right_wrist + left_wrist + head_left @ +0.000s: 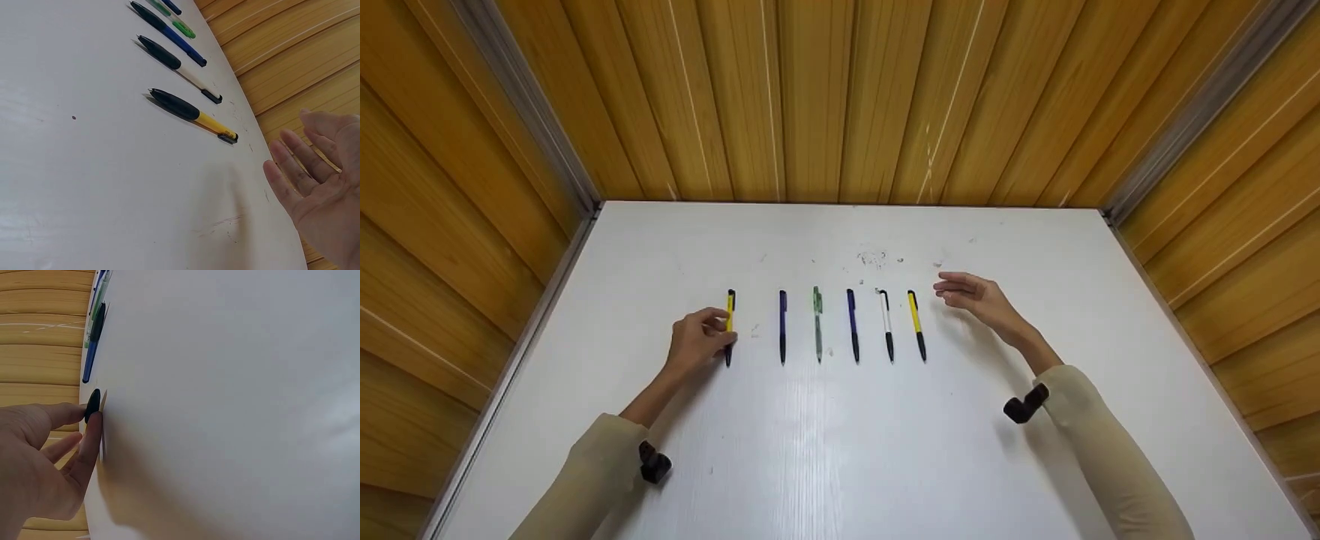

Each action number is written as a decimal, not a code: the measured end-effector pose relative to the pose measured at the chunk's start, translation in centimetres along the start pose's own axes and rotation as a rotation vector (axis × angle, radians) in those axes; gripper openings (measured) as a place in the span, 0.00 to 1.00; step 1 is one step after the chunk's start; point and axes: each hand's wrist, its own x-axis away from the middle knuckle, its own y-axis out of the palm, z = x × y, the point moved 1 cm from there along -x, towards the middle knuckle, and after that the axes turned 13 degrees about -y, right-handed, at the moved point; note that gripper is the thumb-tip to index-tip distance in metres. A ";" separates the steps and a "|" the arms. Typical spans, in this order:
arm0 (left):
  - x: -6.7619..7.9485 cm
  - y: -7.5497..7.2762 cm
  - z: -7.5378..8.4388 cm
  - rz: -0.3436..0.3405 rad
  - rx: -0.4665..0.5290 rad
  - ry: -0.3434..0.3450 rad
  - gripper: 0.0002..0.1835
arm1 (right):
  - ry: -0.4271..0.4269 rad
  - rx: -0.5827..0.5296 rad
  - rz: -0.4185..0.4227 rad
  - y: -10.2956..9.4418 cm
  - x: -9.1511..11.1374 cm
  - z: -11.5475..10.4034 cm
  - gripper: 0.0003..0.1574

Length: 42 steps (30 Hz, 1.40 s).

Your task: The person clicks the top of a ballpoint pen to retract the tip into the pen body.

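At the left end of a row of pens, my left hand (699,343) pinches a yellow pen (730,306) between thumb and fingers. In the left wrist view its black grip (93,405) shows between the fingertips; whether the pen touches the table cannot be told. My right hand (976,300) holds nothing, its fingers loosely extended just right of another yellow pen (914,309). Between the two yellow pens lie a dark blue pen (782,322), a green clear pen (818,322), a second dark blue pen (853,322) and a white pen (886,319).
The pens lie roughly parallel on a white table (825,450), tips toward me. Wood-patterned panels (810,97) wall the table at the back and sides. Small dark smudges (873,259) mark the surface behind the row.
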 end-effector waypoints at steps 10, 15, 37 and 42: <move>-0.3 -0.7 -0.7 -0.001 0.141 -0.005 0.20 | 0.005 -0.009 -0.003 -0.3 0.1 0.2 0.36; -0.4 -0.5 -0.4 -0.059 0.292 0.011 0.22 | 0.012 -0.011 0.002 -0.5 0.1 0.4 0.35; -0.2 5.2 3.9 -0.207 0.257 0.030 0.34 | 0.022 0.004 -0.028 -0.1 0.3 0.7 0.36; -0.2 6.5 4.4 -0.149 0.234 -0.023 0.33 | 0.027 0.026 -0.026 0.2 0.3 0.6 0.36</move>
